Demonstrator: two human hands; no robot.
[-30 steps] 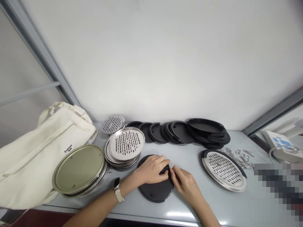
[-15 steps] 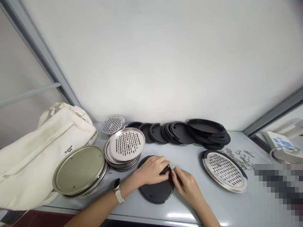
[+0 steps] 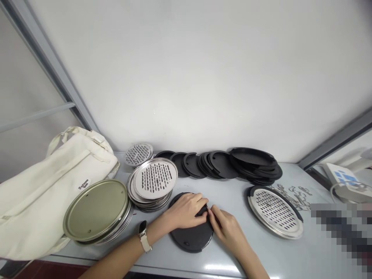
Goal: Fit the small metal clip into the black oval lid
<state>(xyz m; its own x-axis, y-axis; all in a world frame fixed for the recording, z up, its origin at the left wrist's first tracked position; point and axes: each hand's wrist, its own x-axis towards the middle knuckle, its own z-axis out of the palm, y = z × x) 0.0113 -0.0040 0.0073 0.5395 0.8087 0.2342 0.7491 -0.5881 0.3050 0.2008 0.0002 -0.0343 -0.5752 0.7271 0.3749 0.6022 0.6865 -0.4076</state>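
Observation:
A round black disc (image 3: 193,237) lies flat near the front of the table, with a small hole near its lower edge. My left hand (image 3: 188,211) rests across its upper part, fingers bent at the right rim and closed on the disc. At that same rim, the thumb and forefinger of my right hand (image 3: 222,221) are pinched together close to my left fingertips. Whatever small thing may be between them is too hidden to name. A watch (image 3: 143,234) is on my left wrist.
Left of the disc are stacked perforated metal plates (image 3: 156,177), a green lid (image 3: 95,211) on more plates, and a cream bag (image 3: 58,186). Black discs (image 3: 222,164) line the wall. At right are a perforated plate (image 3: 274,211), metal hooks (image 3: 293,195) and a white device (image 3: 345,180).
My right hand has shifted slightly left along the disc's rim, closer to my left fingertips. The whole view has moved a little.

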